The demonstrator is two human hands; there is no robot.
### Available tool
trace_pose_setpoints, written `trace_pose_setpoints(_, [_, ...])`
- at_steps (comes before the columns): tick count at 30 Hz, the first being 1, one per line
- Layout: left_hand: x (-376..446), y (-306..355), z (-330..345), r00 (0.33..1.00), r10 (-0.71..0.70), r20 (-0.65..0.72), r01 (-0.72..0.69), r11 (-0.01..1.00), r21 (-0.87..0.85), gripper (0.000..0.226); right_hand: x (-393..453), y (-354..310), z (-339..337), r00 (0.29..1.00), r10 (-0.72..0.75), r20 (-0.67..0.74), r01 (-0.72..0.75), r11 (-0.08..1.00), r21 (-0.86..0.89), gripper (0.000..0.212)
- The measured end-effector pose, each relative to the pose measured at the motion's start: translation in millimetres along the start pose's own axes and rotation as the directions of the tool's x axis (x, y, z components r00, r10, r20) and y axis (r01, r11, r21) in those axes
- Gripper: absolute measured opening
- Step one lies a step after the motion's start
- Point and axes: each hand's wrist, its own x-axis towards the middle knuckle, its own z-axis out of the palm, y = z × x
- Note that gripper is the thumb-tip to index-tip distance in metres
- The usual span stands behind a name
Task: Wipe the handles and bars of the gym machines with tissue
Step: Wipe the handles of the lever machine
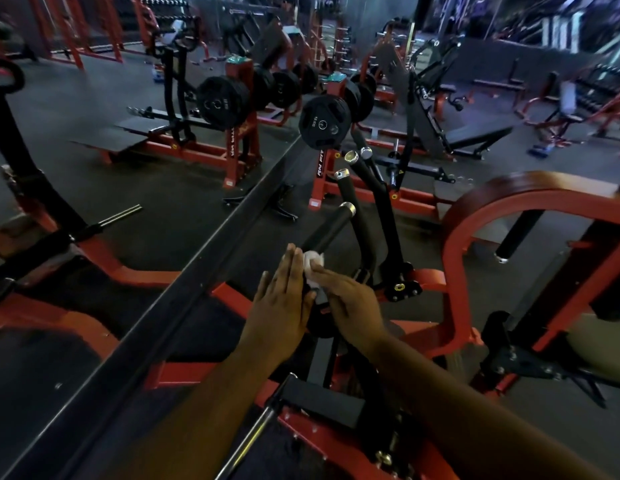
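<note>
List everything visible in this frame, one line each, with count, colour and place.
tissue: one, white, crumpled between the two hands against the near handle.
handles: four, black with silver end caps, centre; the nearest is the one being wiped.
machine frame: one, red, curving up at right and running under the hands.
weight plates: several, black, on a red rack behind the handles.
mirror: one, along the left, reflecting plates and red frames.
chrome bar: one, silver, bottom centre.
floor: dark grey.
left hand: fingers straight, lying flat against the handle and tissue.
right hand: fingers pressing the tissue onto the handle.
</note>
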Motion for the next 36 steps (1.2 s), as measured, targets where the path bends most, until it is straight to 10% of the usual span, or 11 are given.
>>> trace_pose_setpoints(4, [2.8, -6.7, 3.1, 0.999, 0.043, -0.019, -0.044, 0.998, -0.036, 0.072, 20.3, 2.1, -15.8, 0.956, 0.25, -0.154, -0.233, 0.965, 0.123, 0.037])
trace_pose_setpoints(15, [-2.9, -26.3, -4.3, 0.985, 0.162, 0.056, -0.15, 0.974, -0.171, 0.075, -62.8, -11.5, 9.3, 0.986, 0.128, 0.11, -0.114, 0.985, -0.126, 0.048])
trace_pose_setpoints(20, [0.1, -17.7, -5.5, 0.992, 0.129, 0.007, -0.129, 0.991, -0.038, 0.082, -68.2, 30.7, -20.0, 0.954, 0.062, 0.295, 0.05, 0.932, -0.358, 0.043])
trace_pose_setpoints(28, [62.9, 28.2, -28.3, 0.987, -0.015, 0.16, -0.03, 0.962, 0.272, 0.086, 42.8, 107.9, -66.7, 0.984, 0.155, -0.092, -0.176, 0.934, -0.311, 0.052])
trace_pose_setpoints(36, [141.3, 44.7, -12.4, 0.945, -0.183, 0.27, 0.033, 0.878, 0.478, 0.094, 48.7, 200.7, -33.6, 0.99, 0.14, 0.03, -0.134, 0.981, -0.143, 0.048])
